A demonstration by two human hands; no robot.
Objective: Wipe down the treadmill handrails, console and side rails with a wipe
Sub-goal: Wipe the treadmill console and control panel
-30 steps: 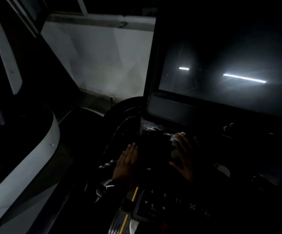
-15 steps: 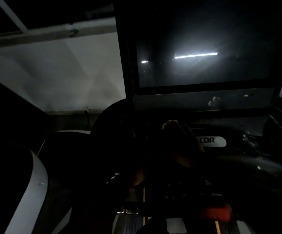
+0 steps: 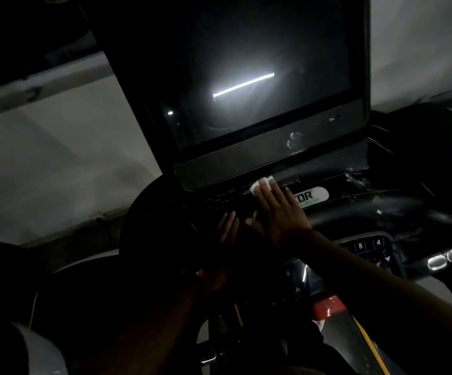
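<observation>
Hands flat: right hand (image 3: 276,215) presses wipe (image 3: 262,184) onto console (image 3: 216,200), left hand (image 3: 227,234) (dim) seemingly spread beside it.

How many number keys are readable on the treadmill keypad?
2: the 8 key and the 4 key just right of it, both on the keypad at lower right. Other keys may be covered or lost in the dark.

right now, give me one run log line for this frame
step: console wipe | right hand: flat, pressing wipe just below screen | left hand: flat on console | light: dim
</observation>
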